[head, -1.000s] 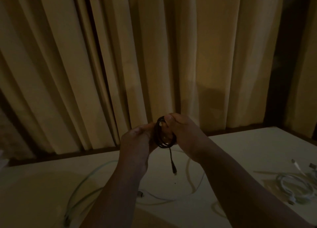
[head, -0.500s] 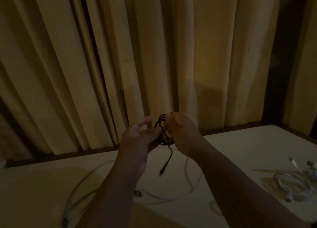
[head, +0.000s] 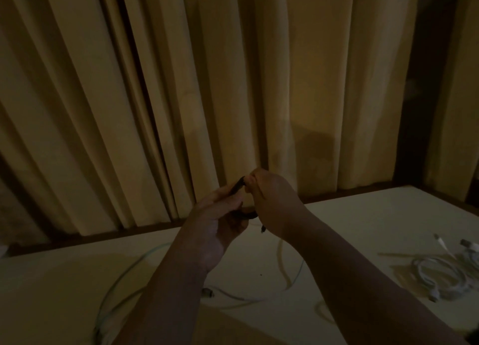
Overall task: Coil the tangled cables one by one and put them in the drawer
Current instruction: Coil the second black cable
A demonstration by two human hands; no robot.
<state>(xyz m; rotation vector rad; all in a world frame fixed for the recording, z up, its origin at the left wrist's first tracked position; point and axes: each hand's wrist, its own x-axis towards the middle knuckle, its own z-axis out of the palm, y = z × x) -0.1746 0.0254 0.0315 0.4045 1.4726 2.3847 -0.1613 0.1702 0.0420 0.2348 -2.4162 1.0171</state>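
**Black cable nearly wound, drawer nowhere in sight**

Head view: I saw both hands raised over the table (head: 363,220) with the black cable (head: 239,187) between them as a small, tight coil. The left hand (head: 217,215) had its fingers curled round the coil's near side. The right hand (head: 274,202) pinched the top edge between thumb and fingertips, and a short plug end (head: 263,229) dangled below the palm. I judged this one almost done, with only that tail left to tuck.

Plenty remained. A pale cable (head: 124,274) sprawled uncoiled across the table, partly hidden under the forearms. A white bundle (head: 440,274) lay well off to the right in loose loops. A curtain (head: 233,85) hung behind the table. No drawer showed, and the dim light blurred the finer detail.
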